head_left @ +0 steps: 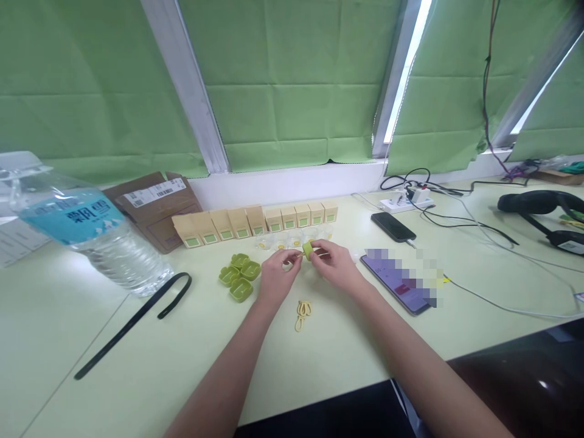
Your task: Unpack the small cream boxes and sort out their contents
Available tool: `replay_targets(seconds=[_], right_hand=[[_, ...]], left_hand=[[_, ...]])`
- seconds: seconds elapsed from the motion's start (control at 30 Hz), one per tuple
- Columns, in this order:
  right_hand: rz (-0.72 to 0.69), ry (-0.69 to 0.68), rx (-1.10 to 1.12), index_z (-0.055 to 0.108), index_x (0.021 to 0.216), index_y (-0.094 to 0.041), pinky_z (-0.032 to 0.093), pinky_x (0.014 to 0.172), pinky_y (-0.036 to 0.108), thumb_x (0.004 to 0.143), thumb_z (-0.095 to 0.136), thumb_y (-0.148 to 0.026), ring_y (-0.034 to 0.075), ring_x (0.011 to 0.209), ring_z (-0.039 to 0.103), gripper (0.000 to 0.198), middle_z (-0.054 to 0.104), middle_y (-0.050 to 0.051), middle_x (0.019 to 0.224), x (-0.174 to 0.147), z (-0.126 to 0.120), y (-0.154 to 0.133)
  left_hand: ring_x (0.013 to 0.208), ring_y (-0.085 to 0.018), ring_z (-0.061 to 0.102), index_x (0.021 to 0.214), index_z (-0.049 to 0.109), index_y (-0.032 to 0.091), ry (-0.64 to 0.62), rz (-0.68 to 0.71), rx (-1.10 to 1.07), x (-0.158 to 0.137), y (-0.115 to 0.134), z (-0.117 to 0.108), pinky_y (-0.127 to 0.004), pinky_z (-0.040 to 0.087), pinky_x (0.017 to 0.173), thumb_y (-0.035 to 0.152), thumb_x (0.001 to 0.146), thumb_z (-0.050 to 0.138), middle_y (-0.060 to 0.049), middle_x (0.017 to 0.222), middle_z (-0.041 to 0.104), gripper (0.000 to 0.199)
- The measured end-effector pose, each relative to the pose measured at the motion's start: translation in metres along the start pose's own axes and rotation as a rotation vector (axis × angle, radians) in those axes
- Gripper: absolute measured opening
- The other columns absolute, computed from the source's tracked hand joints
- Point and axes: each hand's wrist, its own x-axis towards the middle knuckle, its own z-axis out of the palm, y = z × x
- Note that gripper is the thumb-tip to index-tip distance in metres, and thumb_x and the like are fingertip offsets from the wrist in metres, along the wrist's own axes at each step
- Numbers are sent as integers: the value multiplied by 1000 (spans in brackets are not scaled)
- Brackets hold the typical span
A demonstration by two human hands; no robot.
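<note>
Green piece [308, 250] up off the table [347, 359], near mid-table, between both hands. Right hand [335, 263] has thumb and fingers clamped on it. Left hand [280, 274] close in from the other side, thumb and forefinger tips together on a thin yellow bit [301, 253] that reaches toward the piece; too small for me to tell whether the two touch.

Just below the hands, a little heap of yellow loops [303, 311]. Beside the left hand, four green cups [241, 291] bunched together, open sides up. Directly beyond the fingers, clear cups [296, 241] with yellow inside, partly hidden by the hands. Behind those, a row of ten small boxes [241, 224].

Farther left: black strap [125, 331] with one end curled, a big water bottle [100, 231] that looks tilted to me, brown carton [159, 210] behind it. To the right: lit phone [395, 283], dark phone [393, 226] with a cable plugged in, power strip [401, 205], headphones [531, 204]. Green blinds [296, 79] cover the windows.
</note>
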Motion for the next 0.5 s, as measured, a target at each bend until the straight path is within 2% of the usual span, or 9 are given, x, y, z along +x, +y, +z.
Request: replay_targets(seconds=[0.5], right_hand=[[0, -19, 23, 71, 101, -21, 62, 77, 30, 89, 61, -34, 18, 85, 73, 21, 76, 5, 102, -1, 1, 0]], left_hand=[[71, -13, 64, 89, 71, 21, 28, 16, -2, -3, 1, 1, -27, 54, 71, 20, 86, 64, -1, 84, 73, 8]])
